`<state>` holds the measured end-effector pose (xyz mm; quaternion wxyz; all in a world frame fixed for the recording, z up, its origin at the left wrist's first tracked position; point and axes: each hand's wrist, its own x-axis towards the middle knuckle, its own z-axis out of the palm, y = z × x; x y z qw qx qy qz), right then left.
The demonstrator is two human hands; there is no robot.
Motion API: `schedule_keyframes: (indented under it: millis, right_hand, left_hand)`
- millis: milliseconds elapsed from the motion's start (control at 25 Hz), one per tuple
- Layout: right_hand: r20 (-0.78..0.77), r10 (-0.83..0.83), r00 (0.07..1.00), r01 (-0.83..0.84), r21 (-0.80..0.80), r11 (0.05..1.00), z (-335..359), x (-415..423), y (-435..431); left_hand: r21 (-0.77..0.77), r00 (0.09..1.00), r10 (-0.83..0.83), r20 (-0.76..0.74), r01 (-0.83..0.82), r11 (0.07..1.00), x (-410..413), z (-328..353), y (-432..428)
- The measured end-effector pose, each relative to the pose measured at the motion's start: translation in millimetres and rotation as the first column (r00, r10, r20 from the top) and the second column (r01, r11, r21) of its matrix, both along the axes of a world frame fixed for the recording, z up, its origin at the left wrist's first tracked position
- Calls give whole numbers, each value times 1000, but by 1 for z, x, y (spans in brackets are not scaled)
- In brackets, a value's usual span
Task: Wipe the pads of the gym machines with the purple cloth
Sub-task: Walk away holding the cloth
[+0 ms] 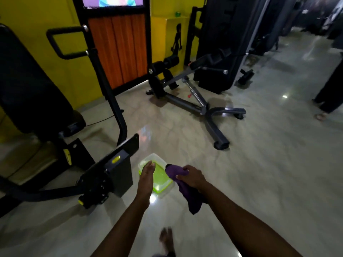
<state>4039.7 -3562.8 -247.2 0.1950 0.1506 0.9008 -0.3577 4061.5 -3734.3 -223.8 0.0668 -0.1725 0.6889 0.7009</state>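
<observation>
My right hand [192, 177] grips the purple cloth [182, 188], which hangs bunched below my fist. My left hand [146, 176] is held out with straight fingers over a clear tub of green liquid [161, 176] on the floor, just left of the cloth. A large black back pad [27, 86] of a gym machine stands at the left. Black roller pads [167, 64] sit on a low bench machine further ahead.
The left machine's footplate [113, 164] and frame jut toward the tub. The bench's grey legs [215, 115] spread over the glossy tiled floor. A person's legs [328, 97] stand at the right edge. My own foot [167, 240] is below. Yellow wall behind.
</observation>
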Motion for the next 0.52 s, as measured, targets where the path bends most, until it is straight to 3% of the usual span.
schedule_keyframes:
  millis: [320,520]
  right_hand:
    - [133,205,970,-217,88,972,-42,-205,-1]
    - [156,291,944,-269,-147,952,-64,-278,-10]
  left_hand:
    - [-48,986,131,107,-126,991,-162,-12,29]
    - [-86,959,251,136,-241,967,-207,-21,30]
